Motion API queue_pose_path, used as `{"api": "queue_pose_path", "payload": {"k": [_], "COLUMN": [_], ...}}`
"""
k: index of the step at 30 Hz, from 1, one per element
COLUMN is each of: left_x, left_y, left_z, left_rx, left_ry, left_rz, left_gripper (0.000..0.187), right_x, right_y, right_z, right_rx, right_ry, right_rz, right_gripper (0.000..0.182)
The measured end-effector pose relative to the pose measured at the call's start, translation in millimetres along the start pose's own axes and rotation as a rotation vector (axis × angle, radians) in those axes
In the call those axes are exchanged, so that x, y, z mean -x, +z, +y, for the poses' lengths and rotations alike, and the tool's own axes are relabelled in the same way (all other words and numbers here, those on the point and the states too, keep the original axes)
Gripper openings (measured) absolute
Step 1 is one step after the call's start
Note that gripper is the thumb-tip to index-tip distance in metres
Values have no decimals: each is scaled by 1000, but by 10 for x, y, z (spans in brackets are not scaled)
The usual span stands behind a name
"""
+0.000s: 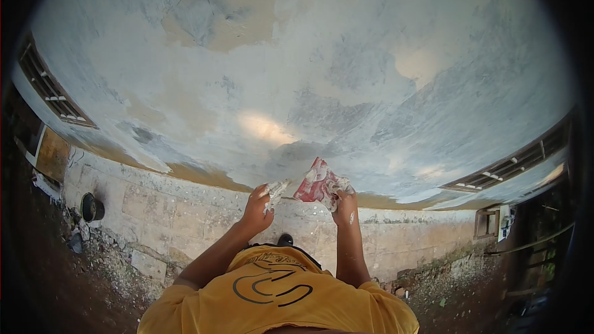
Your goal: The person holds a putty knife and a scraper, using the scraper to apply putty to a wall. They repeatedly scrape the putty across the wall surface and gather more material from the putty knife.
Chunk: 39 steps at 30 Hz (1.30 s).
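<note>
Both my hands are held out in front of a patchy white and grey wall (pixel 247 86). My left hand (pixel 257 208) is closed on a lump of white paste (pixel 276 193), which covers its fingertips. In my right hand (pixel 344 204) is a red and white plastic piece (pixel 314 184) smeared with the same paste; the fingers are closed round its right side. White smears mark the right fingers and wrist. The two hands are apart, with the plastic piece's left edge between them.
Barred window openings sit in the wall at left (pixel 54 93) and right (pixel 516 164). A dark bucket (pixel 92 207) lies at the left of the paved ledge (pixel 148 210). Rubble and soil border the ledge. My dark shoe (pixel 285 240) shows below the hands.
</note>
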State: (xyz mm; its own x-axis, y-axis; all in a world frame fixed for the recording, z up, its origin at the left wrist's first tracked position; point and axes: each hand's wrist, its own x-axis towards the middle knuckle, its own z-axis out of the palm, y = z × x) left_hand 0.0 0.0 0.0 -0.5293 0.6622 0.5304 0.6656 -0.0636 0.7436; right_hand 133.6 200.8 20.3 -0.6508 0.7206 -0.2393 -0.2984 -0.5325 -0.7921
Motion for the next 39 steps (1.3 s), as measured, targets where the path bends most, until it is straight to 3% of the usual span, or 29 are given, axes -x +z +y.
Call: {"api": "queue_pose_path", "payload": {"k": [1, 2, 4, 9, 17, 20, 22, 23, 25, 29, 31, 34, 39], "left_x": [5, -7, 7, 126, 131, 200, 281, 383, 581, 468, 373, 313, 254], "left_y": [-23, -48, 2, 78, 65, 143, 281, 363, 538, 475, 396, 392, 427], "left_z": [-32, -69, -137, -165, -232, -227, -167, -218, -357, -96, 122, 165, 149], "left_rx": [-218, -220, -311, -413, -460, -398, 89, 90, 434, 690, 810, 784, 953], "left_ry": [24, 28, 249, 319, 396, 259, -95, -93, -433, -510, -725, -835, -771], "left_rz": [-64, -70, -187, -253, -175, -263, -5, -5, 104, 26, -6, 0, 67], "left_gripper": [35, 35, 27, 16, 19, 27, 37, 37, 44, 43, 44, 44, 44], "right_x": [21, 42, 110, 194, 161, 178, 173, 168, 144, 38, 42, -15, -62], "right_y": [15, 27, -8, -18, -210, -152, -124, -108, -129, -214, -225, -314, -348], "right_z": [-18, -46, -109, -252, -430, -534, -550, -549, -498, -317, -248, -127, 91], "right_rx": [-5, -8, -10, -7, -106, -133, -139, -145, -93, 116, 170, 444, 542], "right_ry": [-1, 34, 77, 131, 123, -103, -217, -328, -401, -527, -536, -579, -664], "right_rz": [2, -28, -42, -51, 1, -109, -90, -73, -80, -81, -103, -176, -13], "right_gripper": [32, 34, 35, 35, 38, 46, 42, 38, 36, 36, 37, 42, 39]}}
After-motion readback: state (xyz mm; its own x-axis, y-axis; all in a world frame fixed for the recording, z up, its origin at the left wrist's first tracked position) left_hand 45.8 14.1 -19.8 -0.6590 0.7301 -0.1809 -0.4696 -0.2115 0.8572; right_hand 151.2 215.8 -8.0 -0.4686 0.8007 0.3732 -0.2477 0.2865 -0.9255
